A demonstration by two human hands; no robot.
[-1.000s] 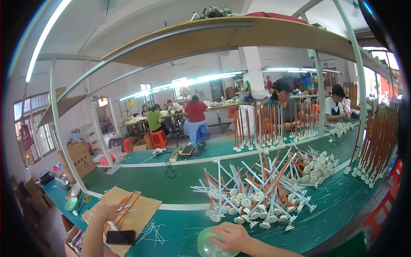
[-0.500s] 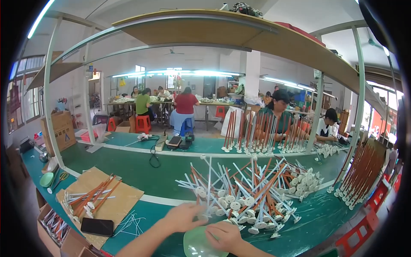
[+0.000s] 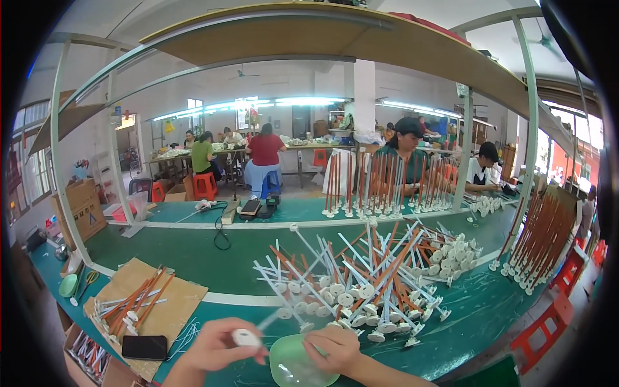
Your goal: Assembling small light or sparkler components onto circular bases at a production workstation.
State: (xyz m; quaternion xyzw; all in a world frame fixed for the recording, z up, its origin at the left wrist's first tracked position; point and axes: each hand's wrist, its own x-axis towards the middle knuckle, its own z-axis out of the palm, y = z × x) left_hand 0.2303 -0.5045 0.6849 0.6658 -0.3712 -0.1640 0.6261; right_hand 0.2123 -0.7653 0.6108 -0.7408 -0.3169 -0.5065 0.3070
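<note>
My left hand [image 3: 216, 345] is closed around a white stick with a round white base [image 3: 246, 337]. The base faces up between the fingers, and the stick, blurred, leans toward the pile. Just right of it, my right hand [image 3: 335, 350] pinches its fingertips together over the rim of a pale green bowl [image 3: 284, 366]. Whatever those fingertips hold is too small or hidden to make out. Ahead of both hands lies a heaped pile of white and brown sticks [image 3: 361, 284] with round white bases.
On the left, a cardboard sheet [image 3: 187, 306] carries more sticks and a black phone [image 3: 144, 347]. Scissors [image 3: 90, 278] lie beyond it. Upright sticks [image 3: 541, 238] stand in rows at the right. Across the bench a co-worker [image 3: 406, 155] handles sticks behind another upright row.
My left hand has drawn back from the pile toward me, bringing a white stick with its round base. My right hand stays at the bowl. The whole view has shifted slightly.
</note>
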